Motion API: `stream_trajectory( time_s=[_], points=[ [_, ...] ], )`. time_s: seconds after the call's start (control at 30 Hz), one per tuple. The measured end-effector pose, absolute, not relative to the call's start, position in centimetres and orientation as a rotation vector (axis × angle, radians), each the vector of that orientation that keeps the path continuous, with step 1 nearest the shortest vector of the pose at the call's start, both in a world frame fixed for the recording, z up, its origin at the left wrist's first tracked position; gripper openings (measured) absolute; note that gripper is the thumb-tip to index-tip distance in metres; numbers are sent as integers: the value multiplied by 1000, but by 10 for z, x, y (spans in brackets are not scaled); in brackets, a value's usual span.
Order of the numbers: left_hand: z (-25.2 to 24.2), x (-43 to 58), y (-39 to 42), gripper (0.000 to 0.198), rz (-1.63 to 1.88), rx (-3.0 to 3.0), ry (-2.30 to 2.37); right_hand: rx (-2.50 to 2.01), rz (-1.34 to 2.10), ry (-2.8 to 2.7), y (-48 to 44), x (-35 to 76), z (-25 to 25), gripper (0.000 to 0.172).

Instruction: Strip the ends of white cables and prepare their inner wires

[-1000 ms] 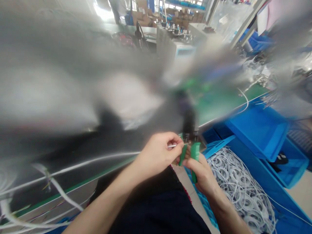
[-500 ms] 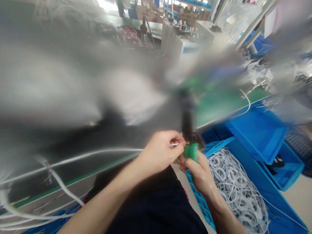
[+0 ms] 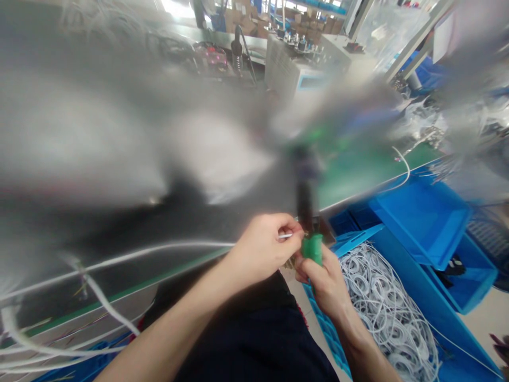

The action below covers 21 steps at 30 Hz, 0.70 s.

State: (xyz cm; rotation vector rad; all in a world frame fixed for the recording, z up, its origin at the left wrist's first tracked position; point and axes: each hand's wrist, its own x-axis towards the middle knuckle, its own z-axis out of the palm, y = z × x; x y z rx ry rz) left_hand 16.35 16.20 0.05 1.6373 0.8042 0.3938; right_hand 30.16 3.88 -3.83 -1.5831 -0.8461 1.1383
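Observation:
My left hand [image 3: 262, 249] pinches the end of a thin white cable [image 3: 167, 249] that trails off to the left along the bench edge. My right hand [image 3: 324, 278] is closed around the green handles of a small cutting tool [image 3: 312, 248]; the handles are squeezed together. The tool's dark head points up at the cable tip, just right of my left fingertips. Both hands sit below the front edge of the green-topped bench [image 3: 358, 175], above my dark-clothed lap.
A blue bin [image 3: 397, 313] full of coiled white cables stands at my right, with more blue trays [image 3: 425, 217] behind it. Loose white cables [image 3: 59, 345] hang at lower left. Machines and boxes line the far benches. Much of the view is blurred.
The green handles, spread apart a second ago, have closed together in my right hand. My left hand kept its pinch on the cable.

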Motion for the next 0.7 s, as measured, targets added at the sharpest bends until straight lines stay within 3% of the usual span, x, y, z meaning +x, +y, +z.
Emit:
stream_trajectory(
  time_s=[0.7],
  points=[
    [2,163,163,21,364,1610,813,-1666,1053,-855,40,300,-36,5]
  ],
)
